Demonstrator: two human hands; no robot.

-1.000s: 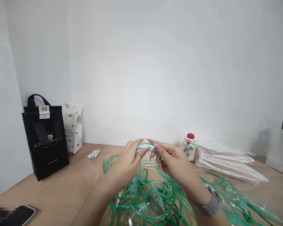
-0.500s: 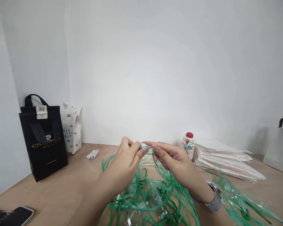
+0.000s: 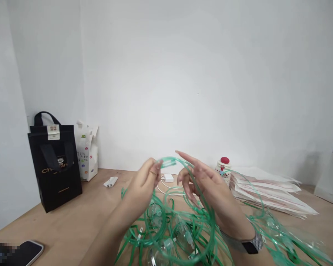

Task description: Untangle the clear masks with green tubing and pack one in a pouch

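My left hand (image 3: 144,181) is closed around a loop of clear green tubing (image 3: 211,225), pinching it close to the tube's end connector (image 3: 170,163). From there the tubing arches across to my right hand (image 3: 211,184) and hangs down in a wide loop. The right hand's fingers are spread, index finger stretched out, and the tubing runs across it; whether it touches the palm I cannot tell. Below both hands lies a tangle of green tubes and straps with clear plastic oxygen masks (image 3: 184,232).
At the left stand a black bag (image 3: 57,166) and a white paper bag (image 3: 87,151), with a phone (image 3: 24,254) nearer me. A white charger (image 3: 168,178), a red-topped bottle (image 3: 224,168) and stacked paper packets (image 3: 269,188) are toward the wall. More tubing and masks (image 3: 287,236) lie right.
My hands have moved apart from where they met at the connector. The right fingers have opened and drawn back, while the left hand keeps the tubing, whose loop now shows.
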